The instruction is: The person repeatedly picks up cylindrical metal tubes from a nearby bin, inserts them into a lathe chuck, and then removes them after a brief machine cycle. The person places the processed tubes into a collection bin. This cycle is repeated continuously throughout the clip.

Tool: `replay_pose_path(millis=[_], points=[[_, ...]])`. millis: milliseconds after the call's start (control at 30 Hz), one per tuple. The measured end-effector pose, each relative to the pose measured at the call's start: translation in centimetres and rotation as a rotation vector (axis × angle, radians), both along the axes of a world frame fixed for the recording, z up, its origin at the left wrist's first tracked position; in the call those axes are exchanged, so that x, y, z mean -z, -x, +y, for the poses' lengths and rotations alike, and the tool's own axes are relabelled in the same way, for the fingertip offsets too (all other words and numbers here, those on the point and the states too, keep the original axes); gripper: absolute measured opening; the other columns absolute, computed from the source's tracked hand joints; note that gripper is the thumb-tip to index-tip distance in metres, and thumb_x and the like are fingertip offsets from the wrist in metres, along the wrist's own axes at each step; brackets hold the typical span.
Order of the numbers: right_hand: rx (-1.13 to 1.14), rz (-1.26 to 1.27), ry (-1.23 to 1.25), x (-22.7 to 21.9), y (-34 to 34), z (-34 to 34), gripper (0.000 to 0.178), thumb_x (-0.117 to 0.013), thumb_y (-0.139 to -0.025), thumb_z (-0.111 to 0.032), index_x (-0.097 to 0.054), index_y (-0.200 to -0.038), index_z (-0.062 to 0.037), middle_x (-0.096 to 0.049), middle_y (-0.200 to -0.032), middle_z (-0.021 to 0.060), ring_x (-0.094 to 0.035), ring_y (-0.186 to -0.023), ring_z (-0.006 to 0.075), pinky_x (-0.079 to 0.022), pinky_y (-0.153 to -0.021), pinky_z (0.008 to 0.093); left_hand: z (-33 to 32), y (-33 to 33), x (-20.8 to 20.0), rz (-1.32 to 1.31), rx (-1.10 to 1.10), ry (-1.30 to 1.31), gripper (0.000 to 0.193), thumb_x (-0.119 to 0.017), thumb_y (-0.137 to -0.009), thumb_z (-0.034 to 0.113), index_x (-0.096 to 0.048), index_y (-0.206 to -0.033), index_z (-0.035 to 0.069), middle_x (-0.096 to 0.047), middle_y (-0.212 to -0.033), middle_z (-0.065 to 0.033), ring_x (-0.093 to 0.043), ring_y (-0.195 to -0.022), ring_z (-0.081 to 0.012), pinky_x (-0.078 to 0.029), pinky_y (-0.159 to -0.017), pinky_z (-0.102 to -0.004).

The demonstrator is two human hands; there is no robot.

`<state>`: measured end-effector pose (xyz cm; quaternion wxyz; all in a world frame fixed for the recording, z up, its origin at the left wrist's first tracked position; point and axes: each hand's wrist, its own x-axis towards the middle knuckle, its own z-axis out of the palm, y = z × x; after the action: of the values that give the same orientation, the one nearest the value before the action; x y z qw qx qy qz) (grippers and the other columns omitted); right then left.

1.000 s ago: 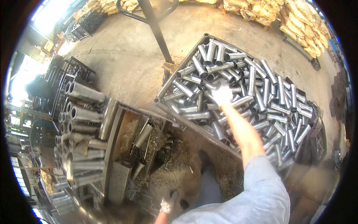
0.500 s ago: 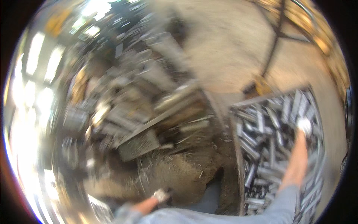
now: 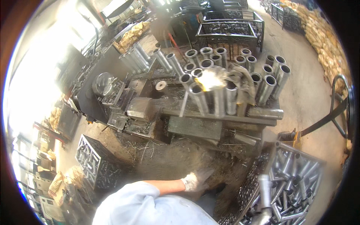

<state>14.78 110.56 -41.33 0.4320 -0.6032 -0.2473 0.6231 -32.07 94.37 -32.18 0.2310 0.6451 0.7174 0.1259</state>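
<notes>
My left hand (image 3: pixel 193 181), in a pale work glove, is over the dark floor in front of the machine bench. Its fingers are stretched out to the right and hold nothing that I can see. Near the lower edge my right hand (image 3: pixel 262 216) is blurred and partly cut off. It appears closed round the lower end of a metal tube (image 3: pixel 265 189), which points upward. Hand and tube are over the left side of a metal bin (image 3: pixel 318 162) full of loose, shiny tubes (image 3: pixel 296 184).
Several wide tubes (image 3: pixel 267 90) stand upright on the machine bench (image 3: pixel 240 119), with a brown rag (image 3: pixel 242 84) draped among them. Another bin (image 3: pixel 93 148) of metal pieces is at left. Dark crates (image 3: pixel 227 30) stand behind, and a curved metal stand (image 3: pixel 330 114) at right.
My view has swung, bringing the bench into the middle. My right hand has come out of the bin's far part toward me, with a tube. My left hand now reaches further right.
</notes>
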Motion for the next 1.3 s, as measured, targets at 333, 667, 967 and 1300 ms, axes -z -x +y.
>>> replay_pose_path(millis=[333, 667, 967, 1300], points=[[-1.316, -0.072, 0.014, -17.0, 45.8, -20.0, 0.041, -0.068, -0.092, -0.018, -0.078, -0.126, 0.0015, -0.079, -0.101, 0.0085, -0.07, -0.087, 0.0134, -0.057, -0.081, 0.0287, -20.2, 18.2, -8.5, -0.037, -0.129, -0.083, 0.057, -0.079, -0.07, 0.014, -0.067, -0.125, 0.01, -0.069, -0.126, -0.018, -0.067, -0.12, -0.0393, -0.058, -0.096, -0.0516], [-1.309, -0.291, -1.041, -32.5, 70.4, -29.1, 0.046, -0.084, -0.081, -0.011, -0.072, -0.124, -0.0006, -0.079, -0.109, 0.0153, -0.078, -0.098, 0.0225, -0.061, -0.088, 0.0349, -39.2, 44.6, -14.9, -0.435, -1.23, -0.548, 0.048, -0.087, -0.079, 0.019, -0.069, -0.122, 0.006, -0.077, -0.108, -0.0105, -0.074, -0.097, -0.0214, -0.061, -0.088, -0.0396], [-1.504, -0.606, -1.668, -36.0, 86.1, -29.6, 0.05, -0.081, -0.084, -0.035, -0.07, -0.128, -0.0145, -0.074, -0.1, 0.0136, -0.075, -0.077, 0.0347, -0.061, -0.065, 0.0435, -31.6, 58.9, -17.4, -0.633, -0.964, -0.665, 0.042, -0.081, -0.081, 0.006, -0.068, -0.121, 0.005, -0.075, -0.103, -0.0064, -0.074, -0.091, -0.0161, -0.061, -0.082, -0.034], [-1.854, -0.335, -1.567, -45.8, 92.6, -23.0, 0.046, -0.086, -0.079, -0.022, -0.078, -0.121, -0.0039, -0.078, -0.117, 0.0183, -0.078, -0.101, 0.0336, -0.063, -0.09, 0.042, -32.7, 62.3, -16.8, -0.357, -0.506, -0.473, 0.078, -0.09, -0.083, 0.017, -0.05, -0.15, 0.006, -0.065, -0.137, -0.0193, -0.064, -0.131, -0.0343, -0.051, -0.116, -0.0427]])
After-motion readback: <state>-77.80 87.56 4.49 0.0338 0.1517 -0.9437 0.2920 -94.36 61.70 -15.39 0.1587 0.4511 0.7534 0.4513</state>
